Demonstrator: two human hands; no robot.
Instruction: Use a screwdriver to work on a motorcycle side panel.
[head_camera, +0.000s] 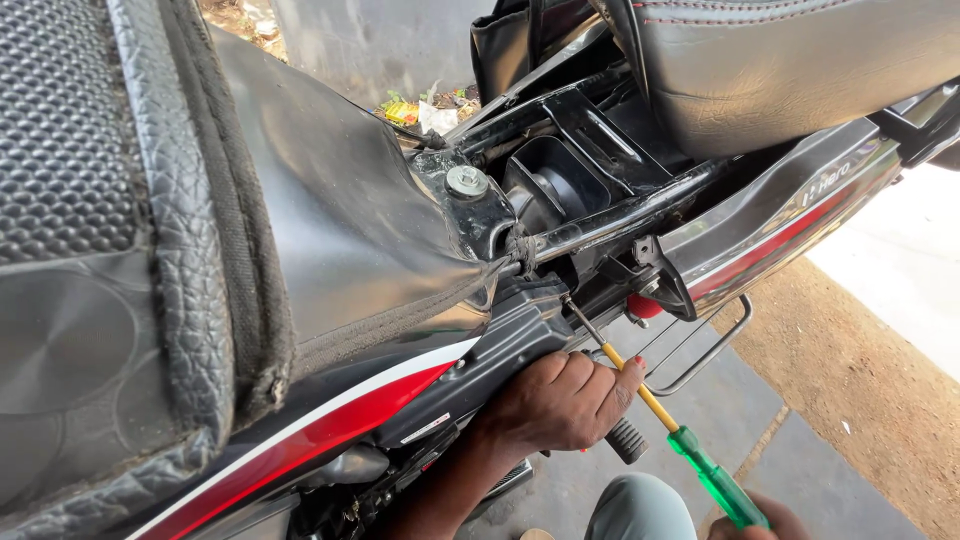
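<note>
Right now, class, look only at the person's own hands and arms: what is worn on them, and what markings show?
Both are bare: no gloves, no sleeve in view. The left hand shows no ring or watch; its forearm is uncovered down to the frame edge. One fingertip carries a red mark. Only a sliver of the right hand shows at the bottom edge, also ungloved.

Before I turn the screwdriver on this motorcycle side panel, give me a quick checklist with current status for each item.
1. Screwdriver tip seated in a fastener under the frame: cannot tell, tip is in shadow.
2. Left hand steadying the shaft and bracing on the black side panel: ok.
3. Right hand gripping the green handle: cannot tell, mostly out of frame.
4. Seat raised clear of the work area: ok.
5. Shaft path clear of the chrome rail: ok.
</note>
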